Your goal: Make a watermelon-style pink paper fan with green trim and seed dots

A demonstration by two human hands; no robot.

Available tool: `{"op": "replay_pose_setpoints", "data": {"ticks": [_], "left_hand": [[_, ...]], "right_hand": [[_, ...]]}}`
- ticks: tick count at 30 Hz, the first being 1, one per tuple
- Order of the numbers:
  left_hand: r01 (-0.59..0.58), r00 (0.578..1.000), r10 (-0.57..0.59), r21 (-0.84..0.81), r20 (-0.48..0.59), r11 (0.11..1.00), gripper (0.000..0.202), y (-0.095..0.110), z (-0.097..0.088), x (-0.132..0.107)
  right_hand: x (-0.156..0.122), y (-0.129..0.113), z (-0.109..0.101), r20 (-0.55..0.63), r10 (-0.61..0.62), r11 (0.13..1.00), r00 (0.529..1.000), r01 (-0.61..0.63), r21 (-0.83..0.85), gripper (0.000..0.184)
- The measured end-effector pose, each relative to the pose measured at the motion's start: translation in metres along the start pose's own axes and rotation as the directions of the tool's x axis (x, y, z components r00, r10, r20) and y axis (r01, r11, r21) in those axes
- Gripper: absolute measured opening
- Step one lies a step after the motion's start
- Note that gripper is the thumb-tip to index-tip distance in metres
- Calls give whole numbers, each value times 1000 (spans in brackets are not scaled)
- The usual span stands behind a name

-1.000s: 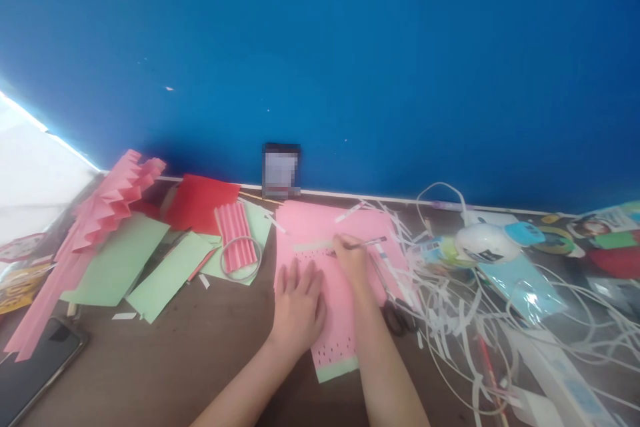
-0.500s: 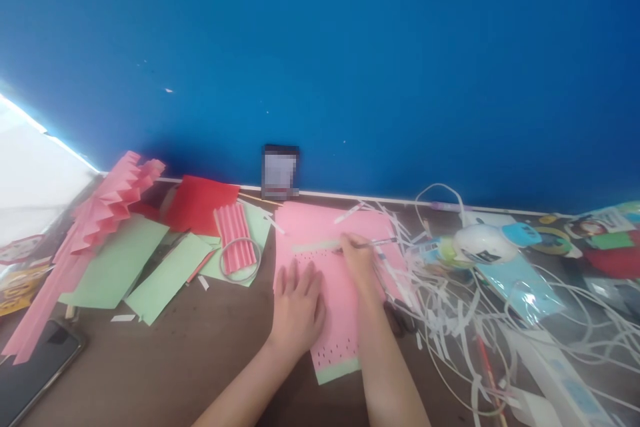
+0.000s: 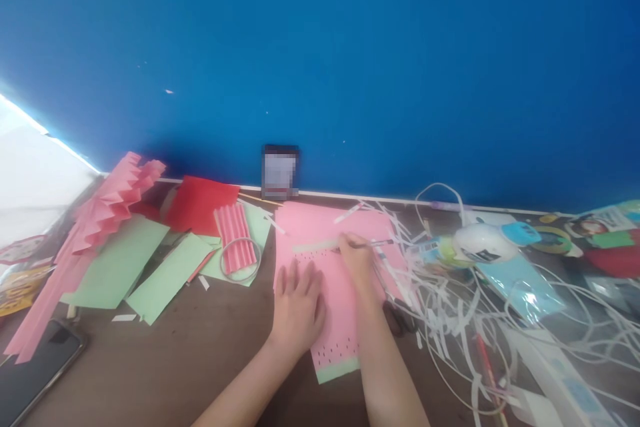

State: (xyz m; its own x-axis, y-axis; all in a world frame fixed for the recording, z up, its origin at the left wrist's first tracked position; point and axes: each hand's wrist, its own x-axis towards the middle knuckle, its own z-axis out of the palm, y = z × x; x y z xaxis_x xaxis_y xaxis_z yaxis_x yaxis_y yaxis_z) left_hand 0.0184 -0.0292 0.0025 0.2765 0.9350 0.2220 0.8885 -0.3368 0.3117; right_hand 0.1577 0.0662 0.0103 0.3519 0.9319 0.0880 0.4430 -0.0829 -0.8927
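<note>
A pink paper strip [image 3: 339,310] with green ends and rows of small dark marks lies on a larger pink sheet [image 3: 310,219]. My left hand [image 3: 299,303] rests flat on the strip, its fingers spread. In my right hand [image 3: 356,259] is a pen [image 3: 383,241], held in a writing grip with its tip at the dotted row near the strip's far green end. Black-handled scissors [image 3: 400,317] lie beside my right forearm, partly covered.
White paper scraps [image 3: 450,310] and cables crowd the right, near a power strip [image 3: 555,373]. On the left are green sheets [image 3: 120,263], folded pink paper [image 3: 100,220], a ring [image 3: 241,260] and a phone [image 3: 40,367]. A small pixelated panel [image 3: 280,172] leans against the blue wall.
My right hand and the pen have shifted very slightly left along the dotted row. My left hand stays in place on the paper.
</note>
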Motion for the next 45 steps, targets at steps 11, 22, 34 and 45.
{"op": "replay_pose_setpoints", "data": {"ticks": [11,22,34,45], "left_hand": [[-4,999,4,4,40,1000,41,0,-1,0],[4,999,-3,-27,34,1000,41,0,-2,0],[14,999,-12,-62,30,998,39,0,-3,1],[-8,997,13,-65,76,998,54,-6,-1,6]], "right_hand": [[1,4,1,-1,-18,1000,1000,19,20,28],[0,2,0,-6,-30,1000,1000,30,9,28],[1,8,-2,-48,36,991,998,-29,131,31],[1,-6,-3,-231,-22,940,973,98,326,36]]}}
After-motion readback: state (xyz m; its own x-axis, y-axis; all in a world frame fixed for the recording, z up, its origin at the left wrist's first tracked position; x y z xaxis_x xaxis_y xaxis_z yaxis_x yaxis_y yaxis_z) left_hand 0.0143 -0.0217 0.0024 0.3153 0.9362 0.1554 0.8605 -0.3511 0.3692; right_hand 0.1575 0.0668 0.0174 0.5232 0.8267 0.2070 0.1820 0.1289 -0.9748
